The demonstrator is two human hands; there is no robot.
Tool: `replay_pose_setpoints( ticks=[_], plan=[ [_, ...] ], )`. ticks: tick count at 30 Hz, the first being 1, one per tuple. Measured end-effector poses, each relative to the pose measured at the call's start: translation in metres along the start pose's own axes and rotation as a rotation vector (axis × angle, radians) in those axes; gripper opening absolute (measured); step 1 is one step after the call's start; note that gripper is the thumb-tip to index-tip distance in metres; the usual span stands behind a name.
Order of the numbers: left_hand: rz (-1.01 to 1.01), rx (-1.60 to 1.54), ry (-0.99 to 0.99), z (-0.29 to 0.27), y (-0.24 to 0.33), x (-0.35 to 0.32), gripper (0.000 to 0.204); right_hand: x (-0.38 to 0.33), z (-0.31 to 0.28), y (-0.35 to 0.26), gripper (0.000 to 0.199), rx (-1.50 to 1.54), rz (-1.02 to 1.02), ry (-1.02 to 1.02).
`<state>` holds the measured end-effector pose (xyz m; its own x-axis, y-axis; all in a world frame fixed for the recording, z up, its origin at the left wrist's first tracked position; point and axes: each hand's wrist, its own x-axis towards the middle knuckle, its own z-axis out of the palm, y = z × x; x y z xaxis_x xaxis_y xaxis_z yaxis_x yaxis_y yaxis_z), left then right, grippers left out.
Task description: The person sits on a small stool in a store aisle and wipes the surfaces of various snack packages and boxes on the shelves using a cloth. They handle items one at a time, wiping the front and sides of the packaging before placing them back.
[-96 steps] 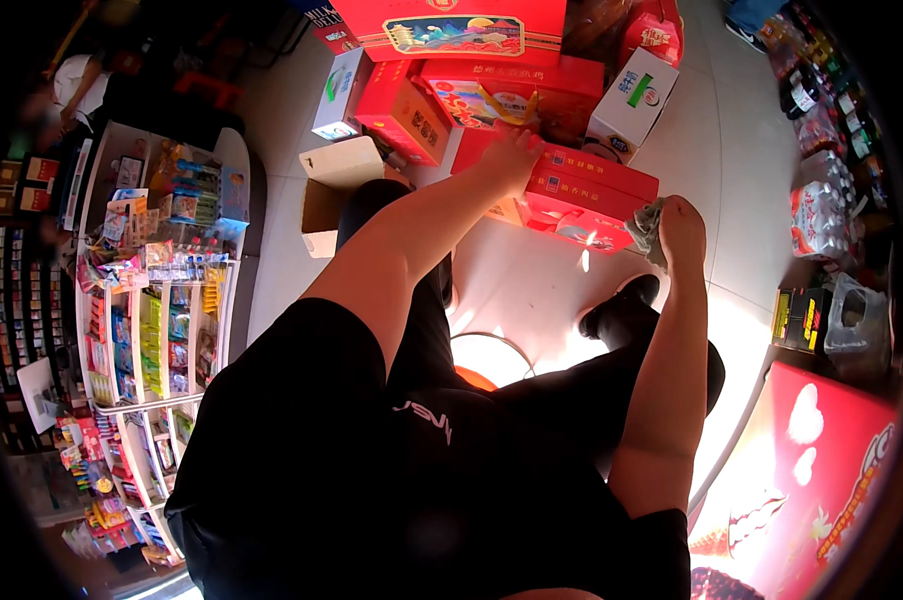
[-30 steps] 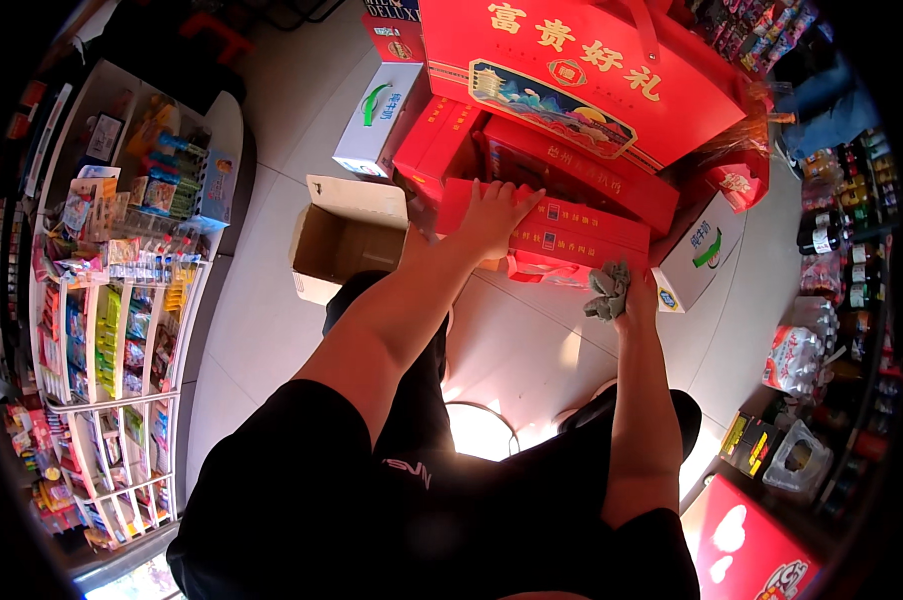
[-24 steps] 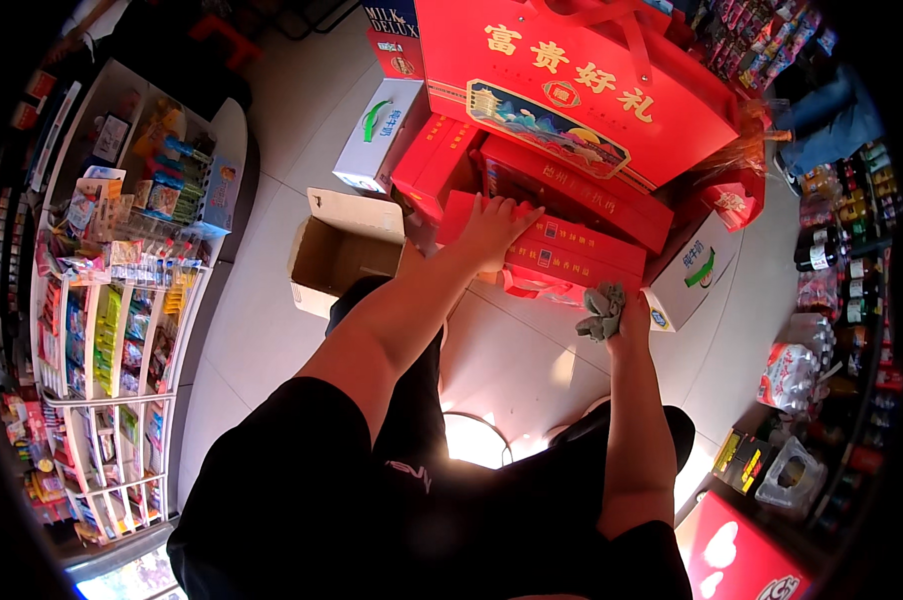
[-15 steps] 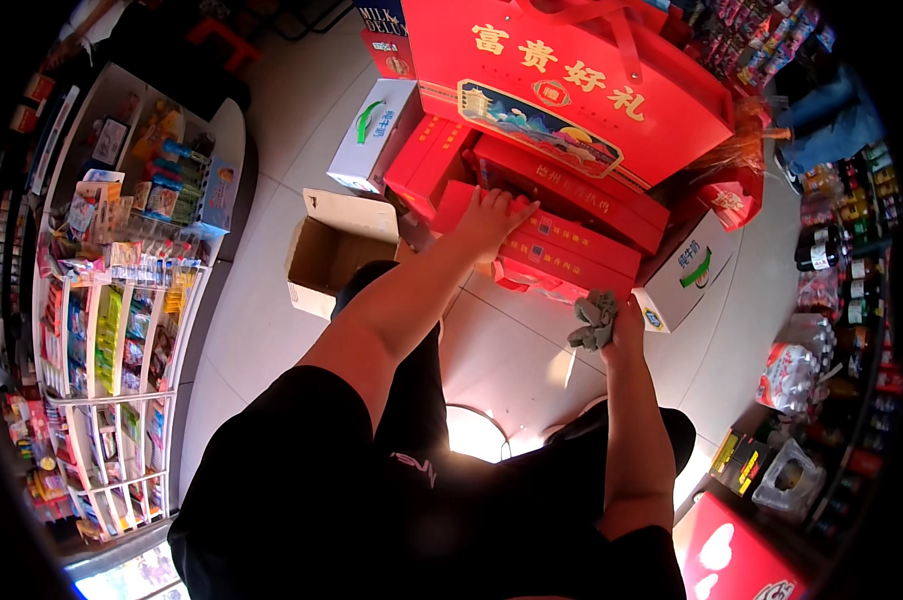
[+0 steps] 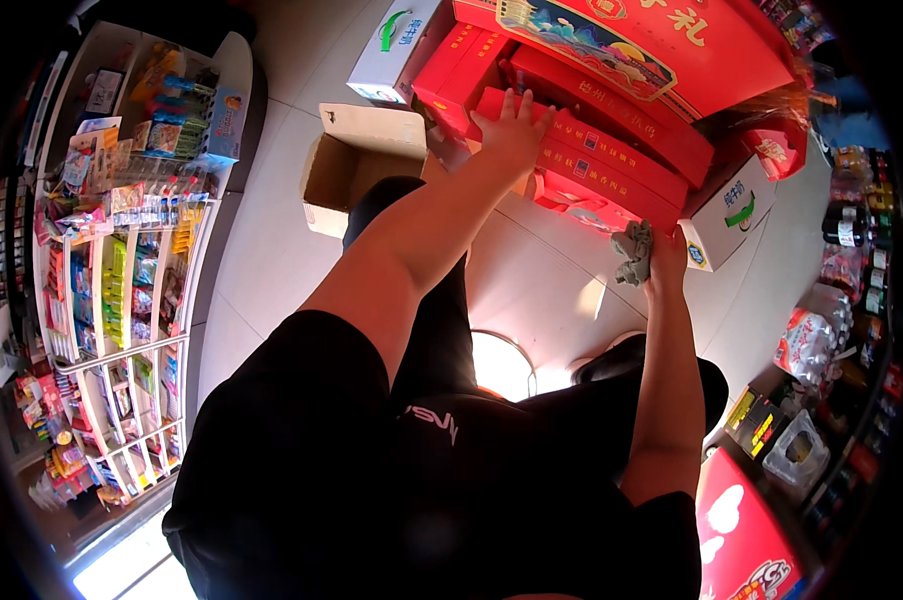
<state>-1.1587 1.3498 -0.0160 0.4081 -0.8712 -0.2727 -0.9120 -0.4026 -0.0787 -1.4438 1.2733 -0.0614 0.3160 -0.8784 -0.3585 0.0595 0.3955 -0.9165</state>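
The left hand (image 5: 517, 130) lies spread on the left end of the long red box (image 5: 612, 165), fingers fanned over its top and grasping nothing that I can make out from my remote seat. The right hand (image 5: 669, 260) grips a bunched grey-green cloth (image 5: 633, 250) at the box's right end (from here I cannot tell whether its fingers press on the box itself).

The long red box sits in front of the person, beyond the feet, in a cluster of packages. Just behind it I see another red box (image 5: 612, 95), and beyond that a large red gift bag (image 5: 732, 70). A white carton (image 5: 724, 215) stands just beside its right end; left of it is a tan carton (image 5: 382, 122) with a raised flap.

I judge the step in hand to be steadying the box with the left hand while the right brings the cloth to its edge. The next move, I think, calls for light left-hand pressure, so the box doesn't slide, and a firm hold on the cloth.
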Motion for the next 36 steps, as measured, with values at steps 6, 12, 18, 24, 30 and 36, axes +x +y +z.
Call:
replay_pose_setpoints(
  ticks=[6, 12, 18, 24, 30, 36],
  plan=[
    [0.022, 0.001, -0.100, -0.001, -0.012, 0.002, 0.079, -0.016, -0.027, -0.009, 0.029, -0.038, 0.041, 0.082],
    [0.425, -0.069, 0.002, -0.013, 0.042, -0.004, 0.094, -0.004, -0.118, -0.066, 0.027, 0.085, -0.299, 0.426],
    [0.637, -0.208, 0.080, -0.007, 0.139, -0.010, 0.090, 0.020, -0.131, -0.106, 0.033, -0.052, -0.415, 0.666],
    [0.685, -0.140, 0.164, 0.010, 0.189, -0.008, 0.089, 0.039, -0.108, -0.056, 0.045, -0.945, -0.772, 0.130],
    [0.734, -0.199, 0.146, -0.013, 0.218, 0.000, 0.093, 0.029, -0.119, -0.053, 0.053, -1.293, -0.871, -0.108],
    [0.780, -0.103, 0.132, -0.021, 0.248, 0.012, 0.086, 0.041, -0.193, -0.065, 0.047, -1.174, -0.672, 0.147]
  ],
)
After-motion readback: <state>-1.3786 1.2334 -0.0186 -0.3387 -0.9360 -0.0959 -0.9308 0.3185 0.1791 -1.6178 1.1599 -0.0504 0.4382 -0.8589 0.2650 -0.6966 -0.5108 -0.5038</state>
